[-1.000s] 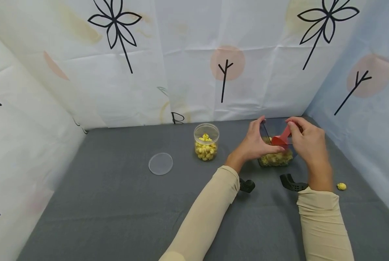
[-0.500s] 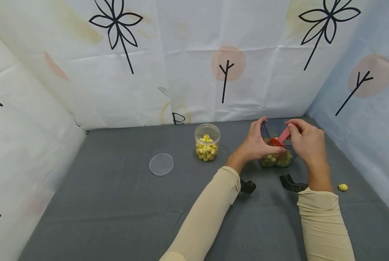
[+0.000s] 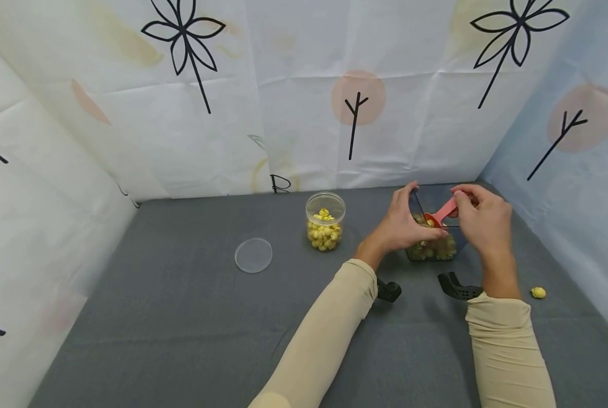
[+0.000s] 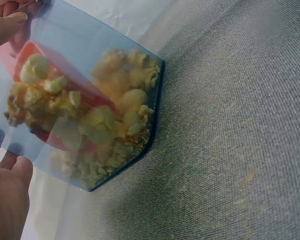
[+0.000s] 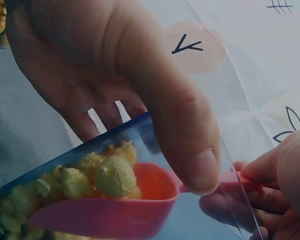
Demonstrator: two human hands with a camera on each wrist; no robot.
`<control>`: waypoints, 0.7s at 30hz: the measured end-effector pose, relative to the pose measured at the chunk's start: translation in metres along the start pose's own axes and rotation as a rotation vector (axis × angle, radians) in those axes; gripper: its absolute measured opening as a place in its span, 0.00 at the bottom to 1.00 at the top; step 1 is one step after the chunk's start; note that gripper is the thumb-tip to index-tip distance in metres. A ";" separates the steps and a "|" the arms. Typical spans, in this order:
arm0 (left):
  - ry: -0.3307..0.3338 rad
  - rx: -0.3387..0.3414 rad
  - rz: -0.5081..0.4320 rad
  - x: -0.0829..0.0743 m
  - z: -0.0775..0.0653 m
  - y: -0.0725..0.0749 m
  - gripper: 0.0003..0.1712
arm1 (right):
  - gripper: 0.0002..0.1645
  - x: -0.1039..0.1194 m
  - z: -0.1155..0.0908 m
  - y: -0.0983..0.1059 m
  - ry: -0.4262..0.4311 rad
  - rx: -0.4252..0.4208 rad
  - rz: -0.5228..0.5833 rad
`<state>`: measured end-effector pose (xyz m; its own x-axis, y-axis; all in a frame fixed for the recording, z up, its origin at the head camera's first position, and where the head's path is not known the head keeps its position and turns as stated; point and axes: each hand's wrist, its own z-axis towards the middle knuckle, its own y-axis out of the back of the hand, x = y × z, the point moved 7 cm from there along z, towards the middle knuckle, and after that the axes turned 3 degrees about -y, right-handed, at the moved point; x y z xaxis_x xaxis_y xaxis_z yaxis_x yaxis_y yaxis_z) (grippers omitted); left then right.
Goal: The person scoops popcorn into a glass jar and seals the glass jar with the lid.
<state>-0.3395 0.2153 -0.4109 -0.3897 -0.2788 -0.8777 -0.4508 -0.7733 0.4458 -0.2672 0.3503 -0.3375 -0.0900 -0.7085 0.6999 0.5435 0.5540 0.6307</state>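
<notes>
A clear, blue-tinted box [image 3: 459, 241] with popcorn [image 4: 135, 100] inside stands at the back right of the table. My left hand [image 3: 400, 224] grips it at the upper left, thumb across the near side and fingers around the far side. My right hand [image 3: 487, 218] pinches the handle of a pink scoop [image 3: 445, 211] over the box's rim. Down inside the box, the scoop's bowl [image 5: 115, 215] lies among the popcorn, with several pieces resting in it, as the right wrist view shows through the wall.
Left of the box stands an uncovered clear jar [image 3: 314, 203] partly filled with yellow popcorn. A round clear lid [image 3: 253, 255] lies farther left. One loose popcorn piece [image 3: 538, 292] sits by the right forearm. Patterned white cloth [image 3: 304, 113] hangs behind the table.
The scoop has shifted and tilted inside the box, and popcorn now shows in its bowl. The left hand keeps its hold; the right hand has moved only slightly.
</notes>
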 end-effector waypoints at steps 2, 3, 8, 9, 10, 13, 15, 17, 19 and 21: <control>-0.007 0.002 -0.004 -0.001 0.000 0.000 0.66 | 0.24 -0.004 0.001 0.002 -0.051 -0.011 0.044; -0.009 0.001 -0.006 -0.001 0.000 0.000 0.66 | 0.24 -0.007 0.002 0.003 -0.085 -0.016 0.080; -0.023 -0.002 -0.004 -0.002 0.000 0.000 0.66 | 0.25 -0.023 0.006 0.009 -0.285 -0.055 0.274; -0.024 -0.003 -0.004 -0.002 0.000 0.000 0.66 | 0.24 -0.026 0.006 0.010 -0.321 -0.062 0.310; -0.024 -0.005 -0.003 -0.002 0.000 0.000 0.66 | 0.24 -0.029 0.007 0.011 -0.355 -0.068 0.340; -0.021 -0.007 -0.018 -0.001 0.000 0.000 0.66 | 0.22 -0.035 0.007 0.014 -0.435 -0.097 0.451; -0.019 -0.009 -0.031 -0.001 0.000 -0.001 0.66 | 0.20 -0.038 0.006 0.015 -0.479 -0.112 0.526; -0.017 -0.008 -0.040 0.000 0.000 -0.001 0.65 | 0.17 -0.041 0.006 0.016 -0.511 -0.133 0.596; -0.016 -0.009 -0.036 0.000 0.000 -0.001 0.65 | 0.13 -0.044 0.005 0.017 -0.539 -0.148 0.638; -0.014 -0.009 -0.029 0.001 0.000 -0.001 0.65 | 0.10 -0.049 0.005 0.019 -0.566 -0.158 0.669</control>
<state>-0.3396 0.2162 -0.4124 -0.3876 -0.2484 -0.8877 -0.4550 -0.7859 0.4186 -0.2565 0.3972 -0.3581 -0.0883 0.0872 0.9923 0.7347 0.6783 0.0058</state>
